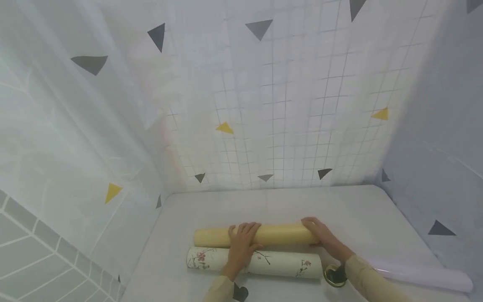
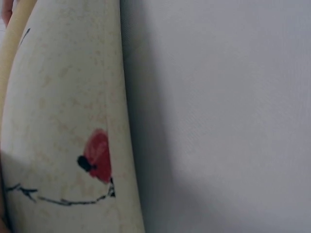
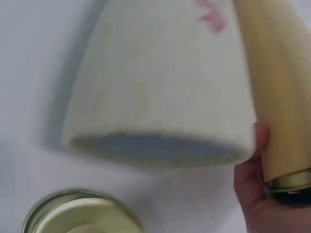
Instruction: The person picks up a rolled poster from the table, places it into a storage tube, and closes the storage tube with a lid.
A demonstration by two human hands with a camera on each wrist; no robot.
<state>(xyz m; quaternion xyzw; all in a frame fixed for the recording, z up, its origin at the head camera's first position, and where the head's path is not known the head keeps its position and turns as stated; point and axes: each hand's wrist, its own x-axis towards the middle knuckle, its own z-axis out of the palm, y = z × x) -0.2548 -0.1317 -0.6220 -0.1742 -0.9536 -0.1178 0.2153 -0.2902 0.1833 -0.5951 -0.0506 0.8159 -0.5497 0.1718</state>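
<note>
A plain yellow wallpaper roll (image 1: 275,235) lies crosswise on the white surface. My left hand (image 1: 241,243) grips it left of its middle, fingers over the top and thumb at the near side. At its right end my right hand (image 1: 326,239) holds it; in the right wrist view that hand (image 3: 260,194) curls round the end, where a gold rim (image 3: 291,180) shows. Alongside, nearer to me, lies a cream wallpaper roll with blossom branches (image 1: 279,264), partly covered by my left hand and forearm. Its hollow end (image 3: 160,150) faces the right wrist camera.
A gold tape roll (image 1: 329,282) sits just right of the floral roll, partly hidden by a dark object at my right wrist. Farther right lies a glossy pale lilac roll (image 1: 426,274). Translucent sheeting with triangles (image 1: 264,105) hangs behind and at both sides.
</note>
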